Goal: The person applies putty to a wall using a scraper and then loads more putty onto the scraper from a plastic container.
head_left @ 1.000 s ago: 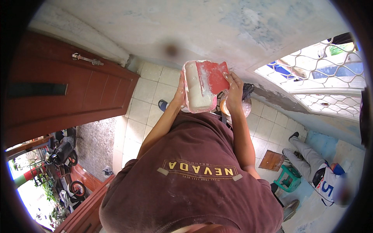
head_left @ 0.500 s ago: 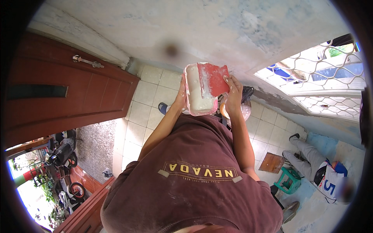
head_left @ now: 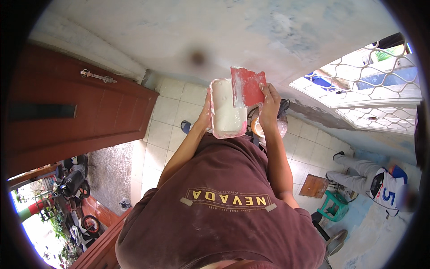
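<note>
Compared with half a second ago, the red scraper (head_left: 251,88) sits farther toward the upper right corner of the tray (head_left: 229,135), baring more of the white paste (head_left: 222,107). We hold both in the air above the tiled floor (head_left: 175,92). Our left grip (head_left: 205,112) curls along the tray's left edge, most fingers hidden, so we cannot tell how far they reach beneath. Our right grip (head_left: 269,101) is closed in a pinch on the scraper's right edge, thumb on the near face. We judge the tray stiff and fairly heavy with paste, slick where the rim is smeared, so it is best supported low along the side. The scraper looks light, thin and springy; its cleaner right edge, away from the coated left one, gives the surest hold.
</note>
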Available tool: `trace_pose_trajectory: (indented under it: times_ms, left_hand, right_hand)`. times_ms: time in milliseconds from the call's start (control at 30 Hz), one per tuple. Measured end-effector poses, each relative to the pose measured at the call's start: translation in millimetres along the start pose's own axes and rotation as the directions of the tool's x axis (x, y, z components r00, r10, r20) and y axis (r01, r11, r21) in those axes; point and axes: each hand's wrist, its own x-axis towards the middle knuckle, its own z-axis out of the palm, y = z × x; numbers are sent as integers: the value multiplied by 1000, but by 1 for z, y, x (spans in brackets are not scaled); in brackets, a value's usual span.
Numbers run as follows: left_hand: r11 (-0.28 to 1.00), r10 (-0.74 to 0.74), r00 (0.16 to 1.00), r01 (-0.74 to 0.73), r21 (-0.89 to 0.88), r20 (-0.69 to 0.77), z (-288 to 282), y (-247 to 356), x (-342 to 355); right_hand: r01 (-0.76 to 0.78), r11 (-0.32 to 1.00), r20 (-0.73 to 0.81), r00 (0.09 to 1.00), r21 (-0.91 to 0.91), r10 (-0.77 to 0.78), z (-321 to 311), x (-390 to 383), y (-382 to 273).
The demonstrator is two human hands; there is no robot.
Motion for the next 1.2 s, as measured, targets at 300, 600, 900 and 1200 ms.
trace_pose_trajectory:
  times_ms: [300,600,900,1200]
  left_hand:
    - [989,-115,989,122,-80,90,2,-1,3]
    - [994,-61,992,71,-86,110,7,4,-8]
    - [985,172,985,-172,13,-32,12,8,-11]
    - [986,137,983,-124,110,-122,16,3,-1]
  right_hand:
    - [213,976,-97,972,-35,-215,10,24,-12]
    - [367,928,-226,900,-63,-372,22,12,-24]
    - [418,734,-14,865,-535,-502,5,-32,-10]
    - [506,576,123,810,-642,-574,28,-39,-8]
